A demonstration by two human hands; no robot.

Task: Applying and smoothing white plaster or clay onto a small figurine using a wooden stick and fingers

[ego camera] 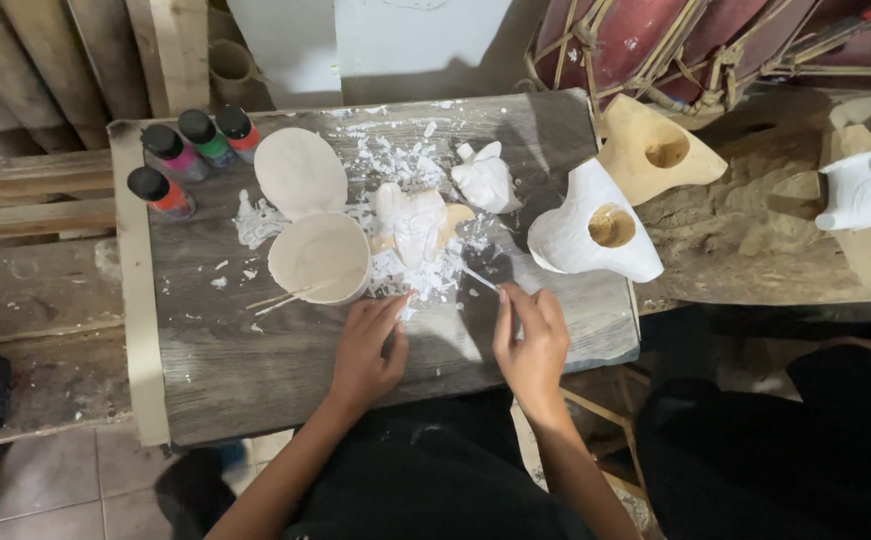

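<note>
Four small paint bottles with black caps stand at the far left corner of the grey wooden board (255, 390). The pink bottle (173, 154), green bottle (204, 137) and red bottle (238, 132) sit in a row, touching; the orange-red bottle (160, 193) stands just nearer, to their left.

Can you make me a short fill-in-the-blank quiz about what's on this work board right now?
1. The right hand holds a thin ____ stick.
2. At the board's far left corner stand ____ paint bottles.
3. Two thin sticks rest in the round ____.
4. The left hand rests flat on the ____.

Missing words: white; four; bowl; board
</note>
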